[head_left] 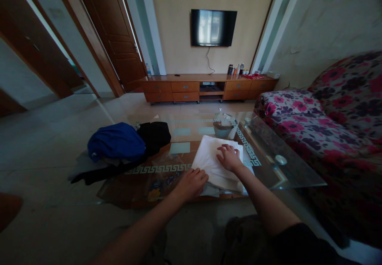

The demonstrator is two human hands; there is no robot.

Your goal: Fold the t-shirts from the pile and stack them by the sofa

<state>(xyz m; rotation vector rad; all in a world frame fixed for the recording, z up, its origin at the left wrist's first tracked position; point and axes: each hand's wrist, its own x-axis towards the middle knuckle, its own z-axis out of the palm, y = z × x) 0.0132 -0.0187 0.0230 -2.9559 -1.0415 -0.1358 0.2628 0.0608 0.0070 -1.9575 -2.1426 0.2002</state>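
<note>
A folded white cloth (209, 153) lies on the glass coffee table (286, 169) in front of me. My right hand (229, 157) rests flat on top of the cloth, fingers spread and pressing down. My left hand (191, 183) sits at the cloth's near left edge with its fingers curled onto the fabric. Whether the left hand pinches the cloth is hard to make out.
A blue garment (116, 141) and a black garment (155, 135) are piled on the table's left side. A small basket (223, 129) stands behind the cloth. A floral sofa (328, 113) is on the right, a wooden TV cabinet (209, 86) and wall TV (213, 27) ahead.
</note>
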